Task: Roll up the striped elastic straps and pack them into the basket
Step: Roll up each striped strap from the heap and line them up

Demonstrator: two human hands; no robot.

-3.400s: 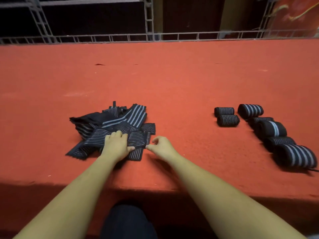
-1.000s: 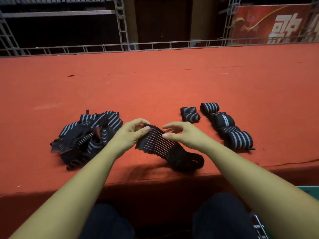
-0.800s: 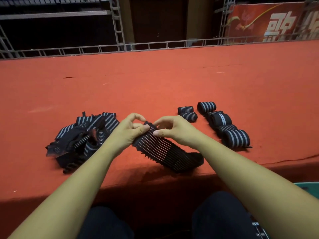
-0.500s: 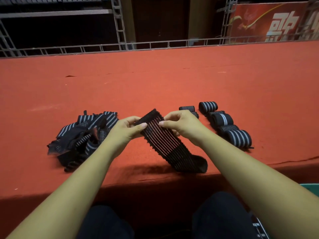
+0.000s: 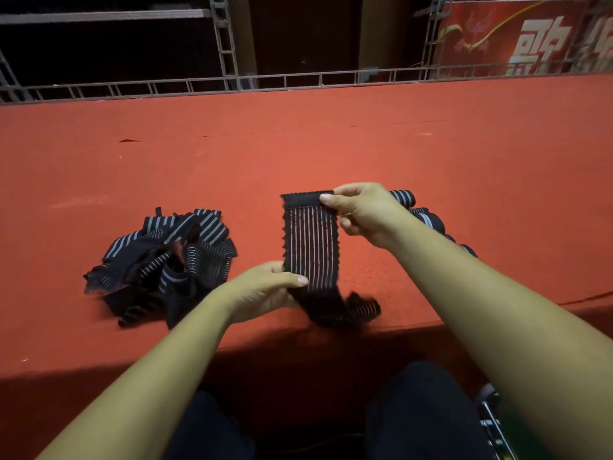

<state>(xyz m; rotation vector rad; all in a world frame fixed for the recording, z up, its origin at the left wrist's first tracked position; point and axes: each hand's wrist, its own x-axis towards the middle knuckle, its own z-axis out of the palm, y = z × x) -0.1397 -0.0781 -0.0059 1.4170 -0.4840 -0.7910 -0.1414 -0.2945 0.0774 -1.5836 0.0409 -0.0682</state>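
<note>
1. Strap [image 5: 311, 240] is held stretched above the red tabletop [image 5: 298, 144]. Right hand [image 5: 363, 210] pinches its top edge and left hand [image 5: 265, 288] pinches it lower down. The tail lies crumpled at the near table edge.
2. Risk: the elastic looks taut, so a weak pinch would likely let it snap back and bunch.
3. Risk: the crumpled tail may twist in and give a loose, lopsided roll.
4. Risk: the tail could slip off the edge or snag the loose pile [image 5: 166, 260] nearby.
5. Finished rolls [image 5: 403, 198] lie just behind the right hand, where a knock might unroll them. I cannot identify the basket.

left hand [image 5: 265, 288] pinching, right hand [image 5: 363, 212] pinching higher
</note>
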